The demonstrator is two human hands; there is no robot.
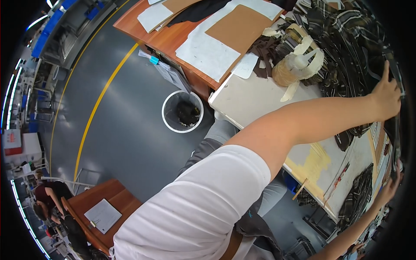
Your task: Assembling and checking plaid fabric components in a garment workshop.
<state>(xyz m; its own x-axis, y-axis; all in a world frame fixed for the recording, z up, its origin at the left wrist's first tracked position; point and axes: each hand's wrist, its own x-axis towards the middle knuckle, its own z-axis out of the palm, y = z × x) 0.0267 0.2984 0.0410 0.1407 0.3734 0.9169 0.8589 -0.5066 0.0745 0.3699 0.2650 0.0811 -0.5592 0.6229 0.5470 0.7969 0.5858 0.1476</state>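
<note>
My left arm reaches across the worktable to the right rim of the view. There my left hand point(386, 97) is closed at the edge of a dark strip of cloth point(396, 130), its index finger stretched along it. Lower down, my right hand point(390, 187) has its fingers bent round the lower part of the same strip. The rim distorts both hands, and some fingertips are hidden. Beside my left hand lies a heap of dark plaid cloth point(342, 47). More plaid cloth point(357, 195) lies near my right forearm.
The white worktable point(247, 97) holds a roll of tan tape point(284, 73) and brown scraps point(264, 48). Paper and brown card patterns point(236, 28) cover a wooden desk point(167, 45) beyond. A white bin point(163, 113) stands on the floor. Behind left, a person point(47, 195) sits near another desk point(117, 193).
</note>
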